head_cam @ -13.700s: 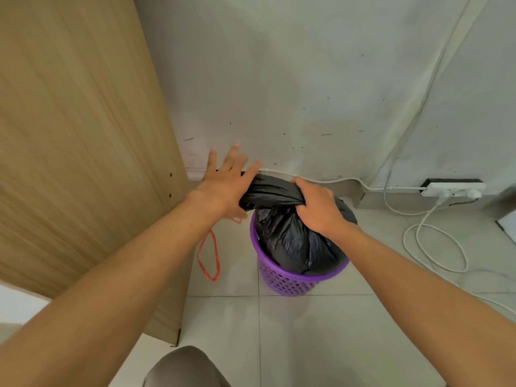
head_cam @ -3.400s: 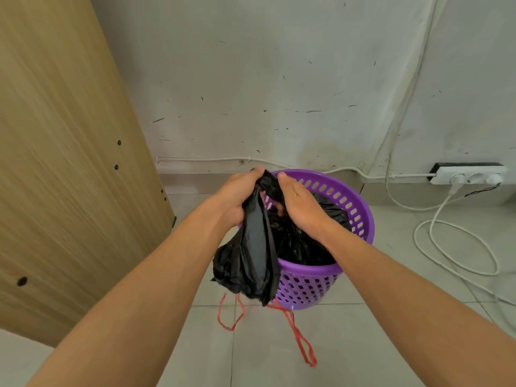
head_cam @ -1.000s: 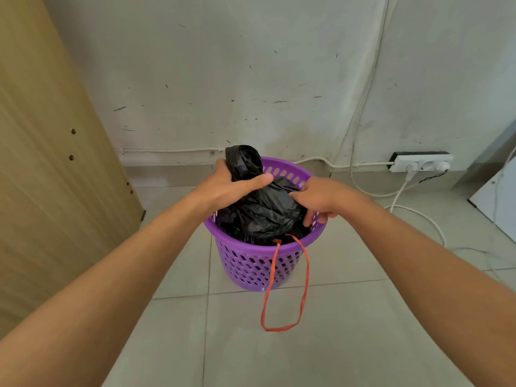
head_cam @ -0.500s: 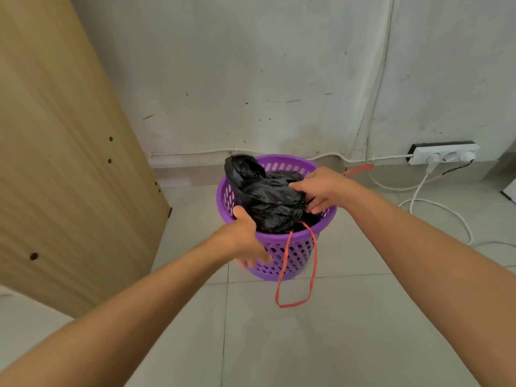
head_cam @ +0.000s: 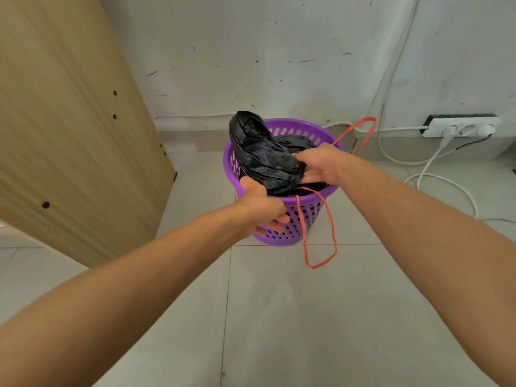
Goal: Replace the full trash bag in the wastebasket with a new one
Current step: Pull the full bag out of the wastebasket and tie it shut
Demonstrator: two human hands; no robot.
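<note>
- Gripping the purple basket [head_cam: 290, 233] rim at 7 o'clock, left hand [head_cam: 262, 209] curls around it.
- Right hand [head_cam: 321, 166] pinches the black bag [head_cam: 265, 157] inside, from 3 o'clock.
- Red drawstring [head_cam: 318, 238] hangs over the front.

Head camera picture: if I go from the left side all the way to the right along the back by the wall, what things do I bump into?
Wooden panel → purple basket holding the black bag → red string loop behind the basket → white power strip.
</note>
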